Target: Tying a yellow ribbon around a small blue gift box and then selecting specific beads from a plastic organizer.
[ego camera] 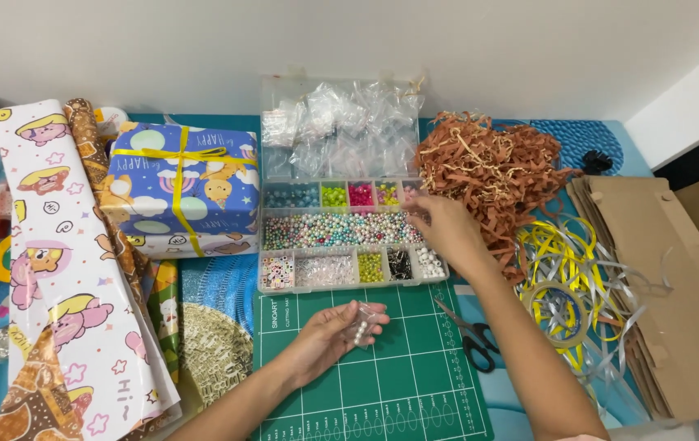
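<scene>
My left hand (329, 335) lies palm up over a green cutting mat (415, 384) and holds a small clear plastic bag (361, 324) with a few pale beads in it. My right hand (446, 229) reaches into the right side of a clear compartment bead box (349, 233), fingertips pinched at the long tray of mixed pastel beads. Whether a bead sits between the fingers is hidden. The box's open lid (337, 131) stands behind, packed with small clear bags.
A wrapped blue gift box (178, 188) with yellow ribbon sits left of the beads. Rolls of patterned wrapping paper (63, 261) lie far left. Brown shredded paper (492, 163), yellow and silver ribbon (570, 278), black scissors (472, 331) and flat cardboard (660, 286) are at right.
</scene>
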